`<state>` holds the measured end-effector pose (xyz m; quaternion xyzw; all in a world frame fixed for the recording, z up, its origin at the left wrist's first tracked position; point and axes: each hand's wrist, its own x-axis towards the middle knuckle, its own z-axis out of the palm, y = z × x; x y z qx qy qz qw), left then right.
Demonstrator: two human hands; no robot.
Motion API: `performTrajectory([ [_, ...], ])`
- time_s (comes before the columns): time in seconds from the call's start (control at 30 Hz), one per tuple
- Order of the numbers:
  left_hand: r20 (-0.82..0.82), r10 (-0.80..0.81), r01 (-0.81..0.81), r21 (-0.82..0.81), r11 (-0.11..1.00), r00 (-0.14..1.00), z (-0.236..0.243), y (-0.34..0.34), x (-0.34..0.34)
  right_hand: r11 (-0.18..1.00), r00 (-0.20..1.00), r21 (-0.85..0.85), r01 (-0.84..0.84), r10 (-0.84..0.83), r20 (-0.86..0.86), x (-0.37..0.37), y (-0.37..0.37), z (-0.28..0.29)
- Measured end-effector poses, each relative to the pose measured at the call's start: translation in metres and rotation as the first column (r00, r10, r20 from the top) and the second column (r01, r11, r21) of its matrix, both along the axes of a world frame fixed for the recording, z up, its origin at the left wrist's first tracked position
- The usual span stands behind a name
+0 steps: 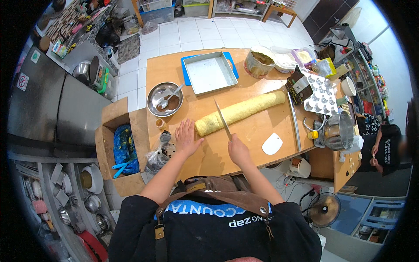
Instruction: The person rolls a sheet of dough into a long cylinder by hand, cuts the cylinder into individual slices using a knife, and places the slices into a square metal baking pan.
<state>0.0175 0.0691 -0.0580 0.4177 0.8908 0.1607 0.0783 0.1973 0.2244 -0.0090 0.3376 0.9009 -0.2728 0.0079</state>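
A long yellow dough roll (244, 111) lies slantwise across the wooden table (205, 159). My right hand (238, 150) is closed round the handle of a knife (222, 118), whose blade crosses the roll toward its left part. Whether the blade has gone into the dough, I cannot tell. Spread flat on the table, my left hand (187, 139) rests beside the roll's left end, with nothing held in it. Behind the roll sits a square metal baking pan (210, 73) on a blue board or tray (187, 74).
At the left stand a metal bowl (153, 102) with brown powder and a spoon, and a plastic bag (156, 160). A white scraper (272, 144), a metal rod (293, 120), a muffin tray (320, 94) and a mixer bowl (338, 133) are at the right. Another person (384, 146) stands far right.
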Motion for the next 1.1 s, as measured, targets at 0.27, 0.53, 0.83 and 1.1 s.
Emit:
performTrajectory([
  [0.27, 0.004, -0.165, 0.164, -0.151, 0.975, 0.986, 0.004, -0.002, 0.01, 0.993, 0.99, -0.058, -0.099, 0.104, 0.091, -0.011, -0.03, -0.004],
  [0.53, 0.022, -0.147, 0.149, -0.146, 0.978, 0.989, 0.005, 0.0, 0.012, 0.993, 0.991, -0.034, -0.115, 0.117, 0.063, -0.009, -0.032, -0.013],
  [0.83, 0.067, -0.146, 0.155, -0.174, 0.972, 0.987, 0.011, 0.0, 0.01, 0.995, 0.993, -0.085, -0.05, 0.058, 0.099, -0.014, -0.031, -0.004],
  [1.1, 0.057, -0.153, 0.16, -0.15, 0.976, 0.987, 0.006, -0.001, 0.01, 0.998, 1.0, 0.053, -0.023, 0.022, 0.022, -0.001, -0.003, -0.006],
])
